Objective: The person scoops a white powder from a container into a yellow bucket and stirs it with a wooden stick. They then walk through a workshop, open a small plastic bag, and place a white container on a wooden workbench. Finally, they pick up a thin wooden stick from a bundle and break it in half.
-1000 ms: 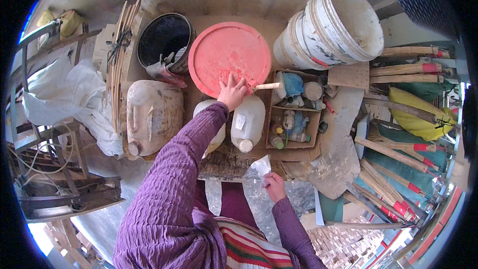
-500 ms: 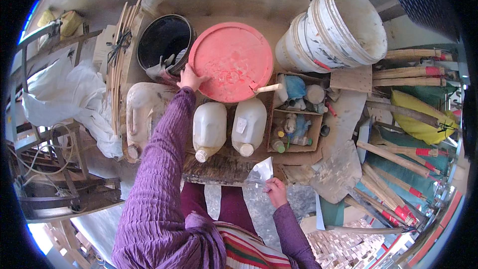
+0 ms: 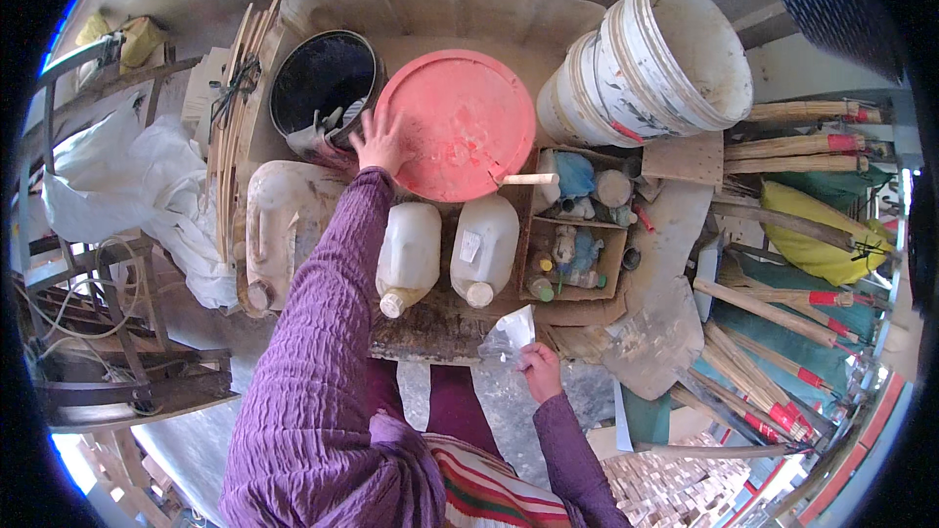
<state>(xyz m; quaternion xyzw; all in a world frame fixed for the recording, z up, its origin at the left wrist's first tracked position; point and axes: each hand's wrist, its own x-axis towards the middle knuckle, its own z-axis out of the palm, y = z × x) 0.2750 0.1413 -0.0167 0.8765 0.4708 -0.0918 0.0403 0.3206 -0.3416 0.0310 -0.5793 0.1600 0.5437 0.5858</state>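
Note:
My left hand point(image 3: 381, 145) lies with spread fingers at the left rim of a round red lid point(image 3: 469, 127), which is scuffed. Beside those fingers, a grey cloth-like piece point(image 3: 320, 140) hangs over the edge of a black bucket point(image 3: 323, 78). Low and right of centre, my right hand point(image 3: 540, 372) is closed on a small clear plastic bag point(image 3: 509, 330) with something white in it. A pale wooden handle point(image 3: 530, 179) sticks out at the lid's lower right. Whatever is under the lid is hidden.
Two whitish jugs point(image 3: 411, 252) and a larger dirty jerrycan point(image 3: 284, 205) stand in front of the lid. To their right is a divided cardboard box point(image 3: 577, 235) of bottles. Stacked white buckets point(image 3: 646, 59) lean at the back right; wooden-handled brushes point(image 3: 773, 313) lie at the far right.
My left hand has lifted and spread its fingers, shifting slightly right at the lid's edge. My right hand still holds the plastic bag, almost unmoved. The whole view has shifted a little.

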